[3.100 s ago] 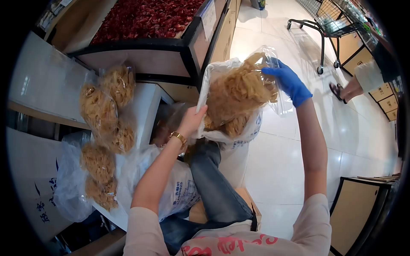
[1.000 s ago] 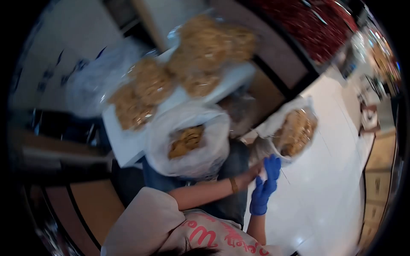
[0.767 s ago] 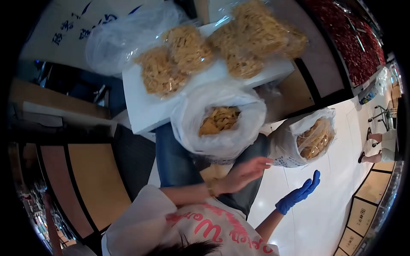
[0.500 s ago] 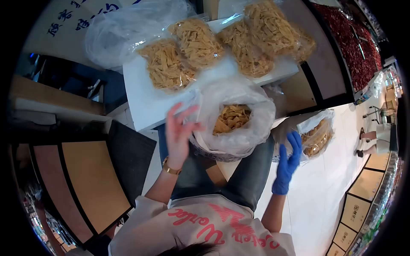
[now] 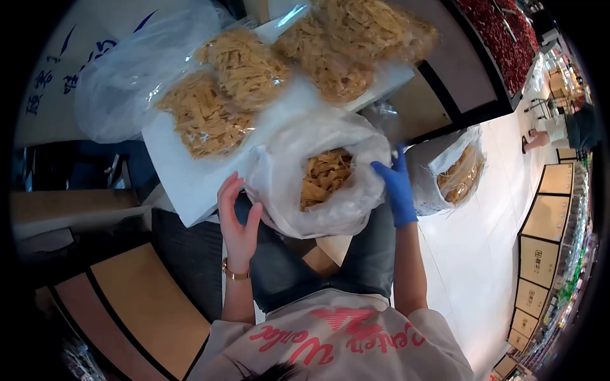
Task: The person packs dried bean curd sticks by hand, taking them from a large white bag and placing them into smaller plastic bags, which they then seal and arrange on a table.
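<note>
A large white plastic bag [image 5: 279, 171] stands between my knees with its mouth rolled back, and dried yellow-brown strips [image 5: 325, 178], like tofu skin, show inside. My bare left hand [image 5: 238, 219], wearing a gold watch, is at the bag's left side, its thumb and fingers apart and holding nothing. On the right, my right hand [image 5: 397, 190] in a blue glove has its thumb against the bag's rim. Its fingers are spread and slightly blurred. Packed clear bags of the same strips, such as the nearest clear bag [image 5: 206, 117], lie on the white board [image 5: 184, 184] ahead.
Crumpled clear plastic bags [image 5: 121, 95] lie at the upper left. Another open sack [image 5: 432, 168] of strips stands on the floor to my right. Beyond the wood-panelled counter is a bin of dark red dried goods [image 5: 502, 38]. A person's legs [image 5: 540, 138] show at the far right.
Both hands have come to the sides of the white bag; the right moved left from over the floor sack. The left lowered beside the bag. My view has shifted and turned slightly.
</note>
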{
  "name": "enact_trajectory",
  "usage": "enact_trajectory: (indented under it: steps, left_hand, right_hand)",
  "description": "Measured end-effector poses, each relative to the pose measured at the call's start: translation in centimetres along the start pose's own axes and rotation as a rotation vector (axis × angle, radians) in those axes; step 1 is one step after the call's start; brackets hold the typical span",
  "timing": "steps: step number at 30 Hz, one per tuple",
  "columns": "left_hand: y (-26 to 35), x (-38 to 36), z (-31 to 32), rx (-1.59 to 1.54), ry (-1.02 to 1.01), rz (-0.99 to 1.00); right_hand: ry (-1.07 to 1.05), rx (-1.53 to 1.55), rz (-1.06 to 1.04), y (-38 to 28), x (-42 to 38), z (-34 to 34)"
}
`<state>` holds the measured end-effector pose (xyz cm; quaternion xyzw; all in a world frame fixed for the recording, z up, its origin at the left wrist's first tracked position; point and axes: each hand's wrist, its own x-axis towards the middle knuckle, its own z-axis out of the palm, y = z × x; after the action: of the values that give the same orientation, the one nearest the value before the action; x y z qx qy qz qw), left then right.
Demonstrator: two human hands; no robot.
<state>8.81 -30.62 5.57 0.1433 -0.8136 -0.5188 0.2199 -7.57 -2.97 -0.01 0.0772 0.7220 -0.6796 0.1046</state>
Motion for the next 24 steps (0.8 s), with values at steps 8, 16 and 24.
enact_trajectory:
  steps: [8, 16, 24]
  left_hand:
    - [0.4, 4.2, 4.1, 0.427, -0.201, -0.024]
    - [-3.0, 0.2, 0.4, 0.317, -0.124, -0.269]
    - [-1.7, 1.1, 3.5, 0.25, -0.173, -0.227]
  right_hand:
    - [0.083, 0.22, 0.132, 4.4, -0.1, 2.3]
    - [-0.226, 0.323, 0.324, 0.5, -0.2, 4.8]
    - [0.441, 0.653, 0.136, 10.4, 4.8, -1.8]
